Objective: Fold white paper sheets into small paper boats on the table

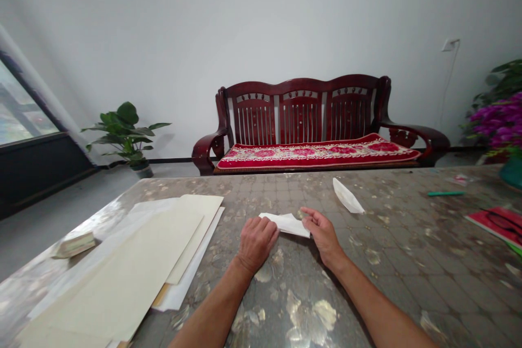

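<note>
A folded piece of white paper [290,224] lies low over the patterned tabletop [302,277], between my two hands. My left hand [256,239] is closed on its left end, fingers curled over the edge. At the right end, my right hand [322,231] pinches the paper's corner between thumb and fingers, with the index finger stretched out. Farther back and to the right, a second folded white paper [347,196], pointed at its top, rests on the table.
Large cream sheets [134,261] are stacked at left, beside a small paper bundle [74,244]. At right are a green pen [446,193], a red book [495,224] with glasses on it, and purple flowers [497,122]. A wooden bench [302,119] stands beyond the table.
</note>
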The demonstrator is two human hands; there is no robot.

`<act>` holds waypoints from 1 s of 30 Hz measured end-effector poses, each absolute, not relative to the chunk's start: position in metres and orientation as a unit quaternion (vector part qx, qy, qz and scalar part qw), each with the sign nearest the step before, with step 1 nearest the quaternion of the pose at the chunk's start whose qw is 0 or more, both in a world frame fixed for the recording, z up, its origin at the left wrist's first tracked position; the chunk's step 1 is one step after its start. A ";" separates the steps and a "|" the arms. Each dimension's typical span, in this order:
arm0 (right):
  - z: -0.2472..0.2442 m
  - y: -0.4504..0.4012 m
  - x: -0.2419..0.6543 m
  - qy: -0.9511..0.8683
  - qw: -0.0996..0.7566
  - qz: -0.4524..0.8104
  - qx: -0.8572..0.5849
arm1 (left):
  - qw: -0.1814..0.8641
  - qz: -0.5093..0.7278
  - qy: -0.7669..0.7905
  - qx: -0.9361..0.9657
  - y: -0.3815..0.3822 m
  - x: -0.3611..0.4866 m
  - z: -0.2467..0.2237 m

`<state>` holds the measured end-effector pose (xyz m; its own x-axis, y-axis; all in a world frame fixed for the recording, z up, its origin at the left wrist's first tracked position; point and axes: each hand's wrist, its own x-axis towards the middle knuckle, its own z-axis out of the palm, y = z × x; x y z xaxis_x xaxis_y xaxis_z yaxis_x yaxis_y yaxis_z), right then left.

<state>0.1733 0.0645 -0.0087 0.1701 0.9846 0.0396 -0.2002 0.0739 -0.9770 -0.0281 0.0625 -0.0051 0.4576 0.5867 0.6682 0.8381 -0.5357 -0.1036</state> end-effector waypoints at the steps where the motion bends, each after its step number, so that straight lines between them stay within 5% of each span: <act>1: -0.008 0.064 0.173 -0.412 0.605 0.493 -0.471 | 0.213 -0.292 -0.432 -0.826 0.062 -0.028 -0.005; 30: 0.001 0.059 0.166 -0.377 0.577 0.574 -0.442 | -0.026 -0.365 -0.444 -0.818 0.072 -0.025 -0.015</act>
